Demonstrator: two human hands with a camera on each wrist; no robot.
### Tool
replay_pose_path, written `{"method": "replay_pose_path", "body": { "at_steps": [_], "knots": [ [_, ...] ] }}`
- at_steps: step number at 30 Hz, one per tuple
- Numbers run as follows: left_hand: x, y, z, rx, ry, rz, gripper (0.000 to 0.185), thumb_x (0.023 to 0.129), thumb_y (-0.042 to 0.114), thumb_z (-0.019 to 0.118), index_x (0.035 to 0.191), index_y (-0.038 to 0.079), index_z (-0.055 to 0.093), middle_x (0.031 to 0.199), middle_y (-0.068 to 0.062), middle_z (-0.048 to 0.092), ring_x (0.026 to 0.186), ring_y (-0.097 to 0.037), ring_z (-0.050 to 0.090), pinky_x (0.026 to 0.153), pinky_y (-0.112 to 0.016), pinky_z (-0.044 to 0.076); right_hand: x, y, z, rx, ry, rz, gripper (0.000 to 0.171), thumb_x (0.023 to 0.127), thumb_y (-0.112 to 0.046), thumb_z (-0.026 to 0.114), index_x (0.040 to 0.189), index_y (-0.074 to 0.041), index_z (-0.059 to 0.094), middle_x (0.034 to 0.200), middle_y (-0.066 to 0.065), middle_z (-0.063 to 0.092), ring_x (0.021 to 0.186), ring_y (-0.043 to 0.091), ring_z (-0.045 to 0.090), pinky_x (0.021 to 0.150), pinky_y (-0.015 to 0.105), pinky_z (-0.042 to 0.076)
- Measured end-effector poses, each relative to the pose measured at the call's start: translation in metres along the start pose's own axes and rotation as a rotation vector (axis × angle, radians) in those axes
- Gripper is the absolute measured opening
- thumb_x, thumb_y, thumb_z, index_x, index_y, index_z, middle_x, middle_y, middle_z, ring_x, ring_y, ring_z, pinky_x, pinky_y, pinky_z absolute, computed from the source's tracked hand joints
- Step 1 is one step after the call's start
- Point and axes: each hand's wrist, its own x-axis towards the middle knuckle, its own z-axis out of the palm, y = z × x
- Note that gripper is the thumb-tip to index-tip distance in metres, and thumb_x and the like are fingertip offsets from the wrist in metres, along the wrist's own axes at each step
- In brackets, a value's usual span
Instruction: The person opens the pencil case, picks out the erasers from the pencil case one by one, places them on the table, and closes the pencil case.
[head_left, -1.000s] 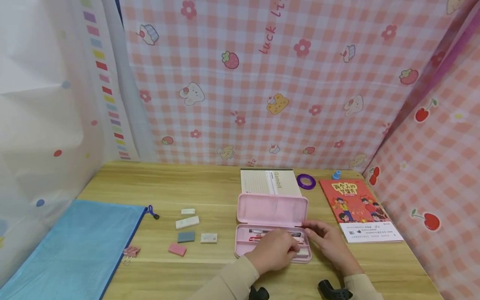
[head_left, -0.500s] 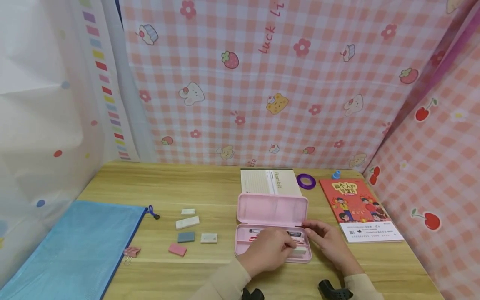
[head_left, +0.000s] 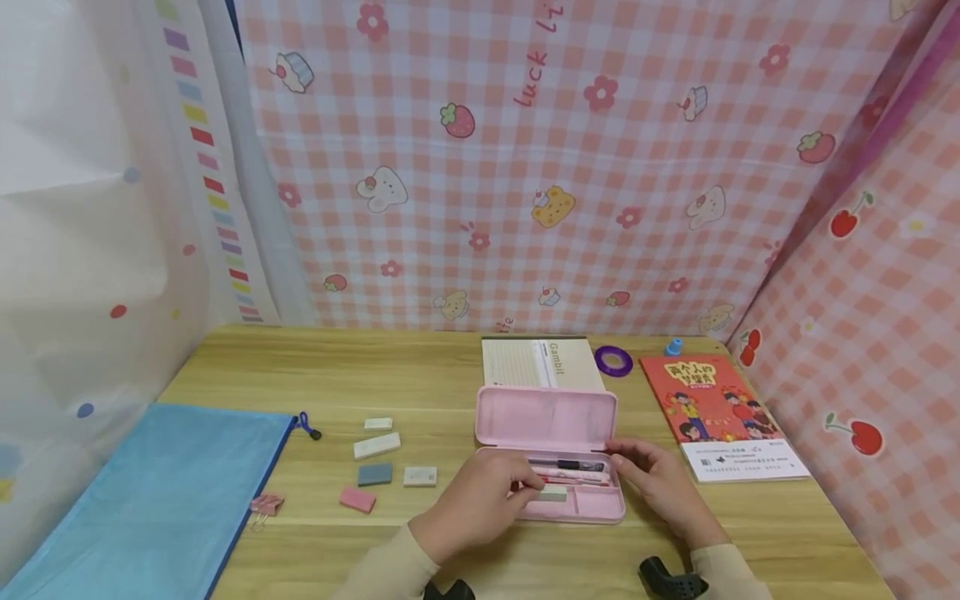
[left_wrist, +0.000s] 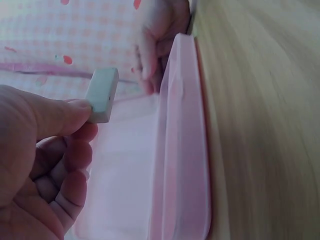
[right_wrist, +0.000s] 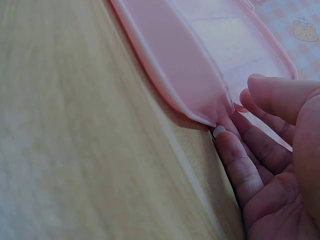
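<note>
My left hand [head_left: 480, 498] pinches a pale eraser [left_wrist: 102, 94] between thumb and finger, raised over the open pink pencil case [head_left: 546, 417]. In the head view the eraser shows above the front compartments of the case. Behind it, a black pen [head_left: 579, 466] and a red pen [head_left: 573, 481] lie in the rear compartment, their left ends hidden by my left hand. At the right end of the case, my right hand [head_left: 663, 487] rests with its fingertips against the side. In the right wrist view its fingers [right_wrist: 242, 167] are extended and touch the corner.
Left of the case lie several erasers, among them a blue one [head_left: 375, 474] and a pink one [head_left: 357, 499]. A blue mesh pouch [head_left: 157, 500] with a pink clip [head_left: 266, 505] is further left. A notebook [head_left: 517, 360], purple tape roll [head_left: 613, 361] and red book [head_left: 708, 404] lie behind and right.
My left hand has moved left along the case, carrying the eraser out of the right front compartment. My right hand stays at the case's right end.
</note>
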Motion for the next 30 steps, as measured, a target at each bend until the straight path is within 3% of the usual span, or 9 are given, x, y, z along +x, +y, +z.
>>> {"method": "replay_pose_path", "body": {
  "at_steps": [8,18,30],
  "knots": [
    [-0.022,-0.014,-0.024,-0.061,0.023,-0.082,0.010,0.086,0.008,0.070,0.089,0.015,0.077,0.088,0.009,0.068,0.077,0.001,0.057,0.069,-0.017,0.049,0.000,0.001,-0.002,0.000,-0.003,0.011,0.038,0.093,-0.031,0.063,0.123,-0.008,0.063,0.122,0.008,0.063,0.113,0.018,0.055,0.091,0.021,0.043],
    [-0.062,-0.050,-0.053,-0.119,0.009,-0.220,0.012,0.086,0.007,0.071,0.090,0.017,0.075,0.093,0.012,0.067,0.085,-0.004,0.061,0.073,-0.025,0.052,0.001,-0.001,-0.001,-0.019,-0.004,0.002,0.034,0.094,-0.029,0.063,0.122,-0.009,0.064,0.120,0.006,0.064,0.113,0.020,0.055,0.091,0.022,0.043],
    [-0.096,-0.089,-0.069,-0.117,-0.044,-0.271,0.009,0.084,0.009,0.072,0.086,0.017,0.075,0.086,0.014,0.064,0.079,-0.002,0.058,0.069,-0.023,0.051,0.001,0.001,-0.001,-0.005,-0.009,-0.001,0.035,0.093,-0.029,0.063,0.121,-0.008,0.064,0.120,0.008,0.064,0.112,0.019,0.055,0.090,0.021,0.044]
  ]
}}
